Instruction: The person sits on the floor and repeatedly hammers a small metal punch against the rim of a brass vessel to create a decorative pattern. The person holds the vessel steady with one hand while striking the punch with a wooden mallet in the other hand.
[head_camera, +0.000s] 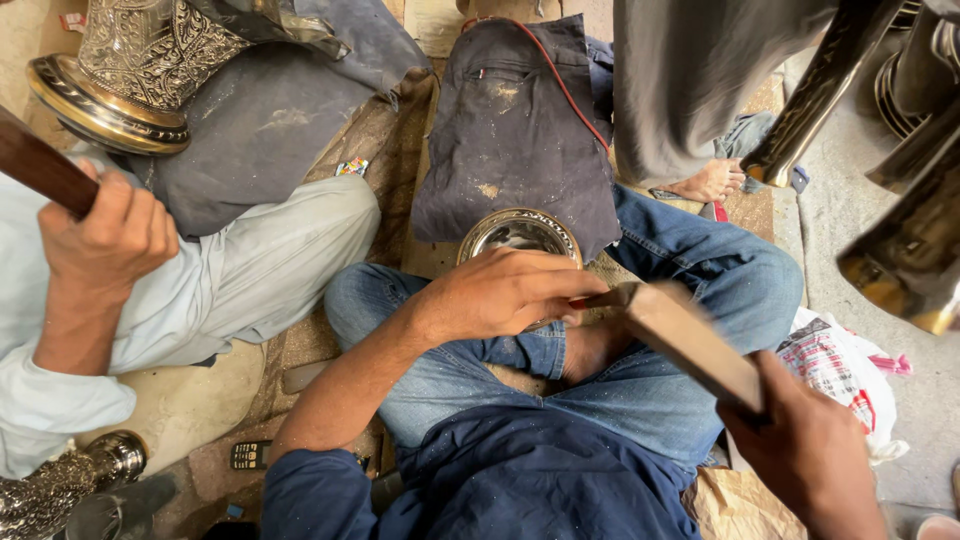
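Note:
I sit cross-legged in blue jeans. My left hand (500, 293) is closed over the near rim of a shiny round metal bowl (515, 232) that rests on my lap, and it seems to pinch a small tool against it. My right hand (805, 450) grips the end of a flat wooden block (690, 340), blurred, whose far end is close to my left fingers. The lower half of the bowl is hidden under my left hand.
A co-worker in light clothes sits at left; their hand (105, 240) grips a dark wooden handle (40, 165) near an engraved brass vessel (130, 70). Dark cloths (520, 130) cover the ground ahead. Brass pieces (900, 200) at right, a bare foot (712, 182), a plastic bag (835, 360), a small phone (250, 455).

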